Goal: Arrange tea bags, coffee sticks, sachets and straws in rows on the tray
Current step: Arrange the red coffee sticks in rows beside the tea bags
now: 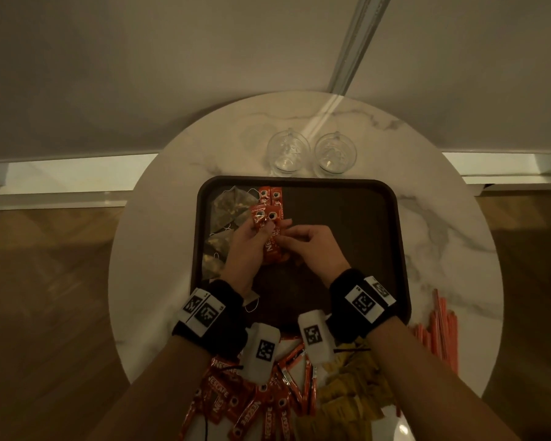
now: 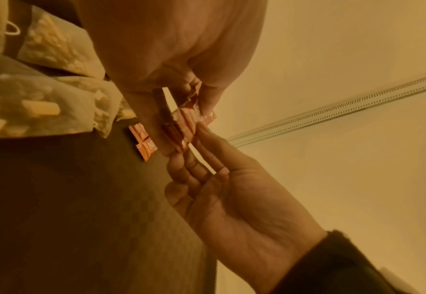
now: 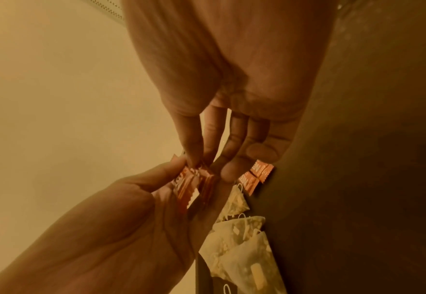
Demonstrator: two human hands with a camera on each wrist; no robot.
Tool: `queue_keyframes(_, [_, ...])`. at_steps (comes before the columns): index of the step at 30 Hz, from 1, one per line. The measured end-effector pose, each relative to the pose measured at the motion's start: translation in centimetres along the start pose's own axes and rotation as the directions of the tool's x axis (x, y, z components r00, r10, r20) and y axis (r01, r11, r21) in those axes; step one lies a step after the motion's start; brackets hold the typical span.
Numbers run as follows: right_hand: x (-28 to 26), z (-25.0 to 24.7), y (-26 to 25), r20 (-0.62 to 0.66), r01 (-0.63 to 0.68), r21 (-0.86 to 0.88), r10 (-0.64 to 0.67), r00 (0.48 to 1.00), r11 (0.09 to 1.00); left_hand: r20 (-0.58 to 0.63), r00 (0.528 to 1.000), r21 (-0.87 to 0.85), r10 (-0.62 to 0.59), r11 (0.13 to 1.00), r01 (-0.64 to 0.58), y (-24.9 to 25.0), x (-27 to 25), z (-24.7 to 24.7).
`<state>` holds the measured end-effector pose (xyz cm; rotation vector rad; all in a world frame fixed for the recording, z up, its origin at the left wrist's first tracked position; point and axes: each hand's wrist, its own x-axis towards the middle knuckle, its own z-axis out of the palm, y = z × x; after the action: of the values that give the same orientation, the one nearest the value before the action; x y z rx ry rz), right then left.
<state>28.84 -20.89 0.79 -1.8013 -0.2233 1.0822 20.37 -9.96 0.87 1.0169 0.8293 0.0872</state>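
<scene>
A dark brown tray point(image 1: 347, 224) lies on the round marble table. Several tea bags point(image 1: 226, 211) run down its left side, and two red coffee sticks point(image 1: 269, 194) lie side by side at its far edge. Above the tray my left hand point(image 1: 245, 241) grips a small bundle of coffee sticks point(image 1: 269, 232). My right hand point(image 1: 306, 241) pinches the edge of one stick in that bundle between thumb and forefinger. The right wrist view shows this pinch on the bundle point(image 3: 194, 183), with the laid sticks point(image 3: 257, 175) and tea bags point(image 3: 244, 238) beyond.
Loose coffee sticks point(image 1: 252, 402) and yellow sachets point(image 1: 347, 393) are piled at the table's near edge, partly under my wrists. Orange straws point(image 1: 439, 329) lie right of the tray. Two glasses point(image 1: 288, 152) point(image 1: 335, 152) stand behind it. The tray's right half is bare.
</scene>
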Motion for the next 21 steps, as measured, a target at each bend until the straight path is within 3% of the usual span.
queue_keyframes(6, [2.2,-2.5,0.3,-0.138,-0.067,0.011,0.068,0.988,0.998,-0.106,0.994,0.097,-0.01,0.995,0.02,0.5,0.7,-0.5])
queue_keyframes(8, [3.7,-3.5,0.6,-0.209,-0.115,-0.087,0.094,0.973,0.99,-0.112,0.993,0.103,-0.025,0.994,0.036,0.5,0.7,-0.9])
queue_keyframes(13, [7.1,-3.7,0.3,-0.233,-0.161,-0.302,0.092,0.968,0.94,-0.065,0.996,0.092,-0.057,0.994,0.062,0.5,0.1,-1.1])
queue_keyframes(21, [9.1,-2.7,-0.3,-0.251,-0.207,-0.344,0.123,0.96,0.916,-0.062,0.995,0.069,-0.076,0.994,0.08,0.4,-0.4,-1.5])
